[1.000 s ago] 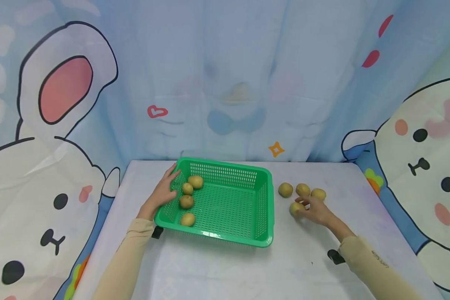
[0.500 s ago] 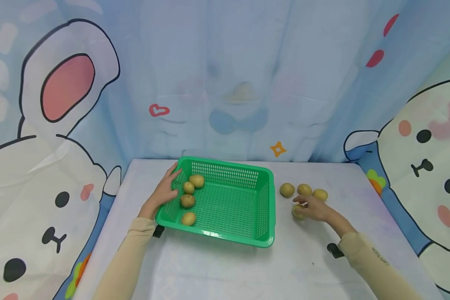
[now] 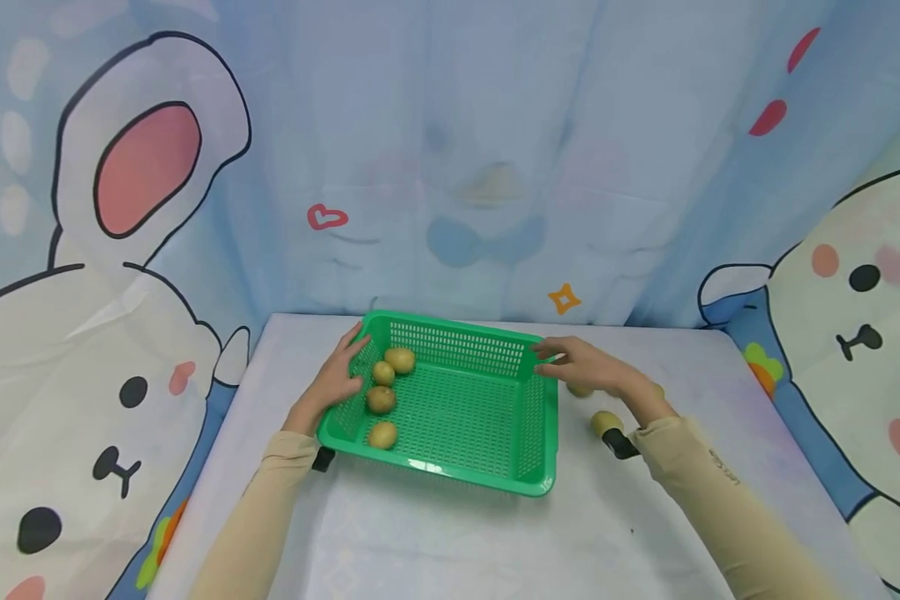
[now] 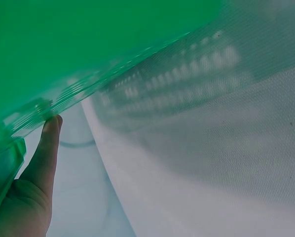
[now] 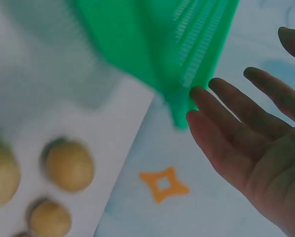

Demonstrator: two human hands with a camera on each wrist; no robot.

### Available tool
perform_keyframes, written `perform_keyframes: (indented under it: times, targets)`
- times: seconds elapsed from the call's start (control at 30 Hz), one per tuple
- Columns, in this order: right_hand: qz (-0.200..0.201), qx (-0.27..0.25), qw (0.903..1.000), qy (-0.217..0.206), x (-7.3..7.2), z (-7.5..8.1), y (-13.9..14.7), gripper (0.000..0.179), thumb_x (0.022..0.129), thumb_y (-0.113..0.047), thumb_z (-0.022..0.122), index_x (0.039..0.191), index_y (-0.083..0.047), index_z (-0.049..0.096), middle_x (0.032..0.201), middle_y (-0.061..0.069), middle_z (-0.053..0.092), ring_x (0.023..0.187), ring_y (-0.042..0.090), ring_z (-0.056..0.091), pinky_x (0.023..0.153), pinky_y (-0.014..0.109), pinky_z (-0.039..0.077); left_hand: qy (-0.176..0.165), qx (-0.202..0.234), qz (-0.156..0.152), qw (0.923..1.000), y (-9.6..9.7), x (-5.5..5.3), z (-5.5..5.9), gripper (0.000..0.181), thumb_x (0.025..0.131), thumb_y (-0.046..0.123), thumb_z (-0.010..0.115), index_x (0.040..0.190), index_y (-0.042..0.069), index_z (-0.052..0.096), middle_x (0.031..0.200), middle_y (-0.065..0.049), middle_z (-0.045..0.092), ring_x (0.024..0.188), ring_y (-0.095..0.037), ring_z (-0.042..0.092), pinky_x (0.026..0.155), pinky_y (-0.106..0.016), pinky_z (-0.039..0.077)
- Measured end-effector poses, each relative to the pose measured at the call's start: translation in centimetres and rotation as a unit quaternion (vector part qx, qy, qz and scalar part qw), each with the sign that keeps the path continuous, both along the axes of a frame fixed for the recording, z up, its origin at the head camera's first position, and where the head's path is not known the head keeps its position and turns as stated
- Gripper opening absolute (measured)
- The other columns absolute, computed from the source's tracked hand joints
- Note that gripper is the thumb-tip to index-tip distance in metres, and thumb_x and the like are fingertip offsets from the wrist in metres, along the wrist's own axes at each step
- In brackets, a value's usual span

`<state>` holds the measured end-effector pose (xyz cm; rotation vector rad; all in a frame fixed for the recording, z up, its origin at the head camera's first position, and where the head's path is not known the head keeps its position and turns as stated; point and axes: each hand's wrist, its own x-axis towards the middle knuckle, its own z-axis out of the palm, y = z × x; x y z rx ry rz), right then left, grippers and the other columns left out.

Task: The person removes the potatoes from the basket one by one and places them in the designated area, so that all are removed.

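Note:
A green plastic basket (image 3: 461,417) with slotted walls stands in the middle of the head view, several potatoes (image 3: 381,400) along its left side. My left hand (image 3: 336,379) holds its left wall and rim; in the left wrist view one finger (image 4: 46,153) lies against the wall. At the far right corner is my right hand (image 3: 581,364), fingertips right at the rim and nothing in its grasp. Its fingers look long and slightly bent in the right wrist view. One loose potato (image 3: 606,422) lies below the right wrist; others are mostly hidden behind that hand and forearm.
A white cloth covers the table (image 3: 450,550). Behind it hangs a blue curtain (image 3: 487,125) with cartoon rabbits at both sides. Loose potatoes (image 5: 68,165) lie on the cloth right of the basket. A dark strap piece (image 3: 618,444) hangs at the right wrist.
My right hand has let go of a potato on the table and moved up and left to the basket's far right corner. The left hand stays on the basket's left wall.

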<state>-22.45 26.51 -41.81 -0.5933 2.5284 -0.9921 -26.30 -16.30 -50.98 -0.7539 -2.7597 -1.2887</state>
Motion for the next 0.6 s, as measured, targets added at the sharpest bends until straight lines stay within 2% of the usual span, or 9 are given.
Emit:
perform_keyframes:
  times: [0.1,0.2,0.37,0.5,0.6]
  targets:
    - [0.024,-0.017,0.9996,-0.002,-1.0,-0.3,-2.5,0.052,0.1,-0.022,0.056,0.142,0.007,0.047,0.139,0.027,0.051,0.126,0.045,0.049,0.096,0.053,0.045,-0.001,0.004,-0.001,1.0,0.0,-0.1,0.0,0.079,0.071,-0.005,0.047,0.149,-0.01,0.033,0.162,-0.021,0.012,0.147,-0.042,0.015,0.091,-0.051,0.037]
    - [0.022,-0.038,0.999,-0.007,-1.7,-1.3,-4.9,0.049,0.1,-0.022,0.056,0.141,0.004,0.05,0.138,0.024,0.053,0.126,0.043,0.05,0.097,0.052,0.045,-0.006,0.005,-0.008,0.9999,0.3,0.0,-0.2,0.08,0.071,-0.004,0.048,0.149,-0.01,0.032,0.163,-0.02,0.011,0.147,-0.041,0.014,0.093,-0.051,0.037]
    - [-0.014,-0.093,0.9947,-0.041,-3.3,-3.3,-9.5,0.046,0.101,-0.026,0.055,0.141,-0.004,0.053,0.141,0.019,0.052,0.129,0.036,0.049,0.1,0.048,0.043,-0.005,-0.003,-0.004,1.0,0.3,0.0,-0.2,0.08,0.071,-0.004,0.048,0.149,-0.009,0.033,0.163,-0.02,0.011,0.147,-0.041,0.015,0.091,-0.051,0.037]
    - [-0.047,-0.145,0.9849,-0.081,-5.0,-4.9,-13.0,0.046,0.101,-0.025,0.055,0.143,-0.007,0.052,0.146,0.017,0.048,0.133,0.033,0.046,0.102,0.046,0.042,-0.004,-0.002,0.003,1.0,0.0,-0.1,-0.1,0.079,0.071,-0.005,0.048,0.149,-0.009,0.034,0.163,-0.02,0.012,0.147,-0.041,0.016,0.091,-0.051,0.037]
    - [-0.07,-0.169,0.9776,-0.104,-5.8,-5.9,-15.1,0.045,0.101,-0.022,0.053,0.143,-0.005,0.05,0.146,0.018,0.048,0.134,0.034,0.045,0.104,0.049,0.04,-0.003,-0.003,0.001,1.0,-0.1,-0.1,-0.2,0.079,0.072,-0.005,0.048,0.149,-0.009,0.033,0.163,-0.02,0.012,0.147,-0.041,0.015,0.092,-0.05,0.037]
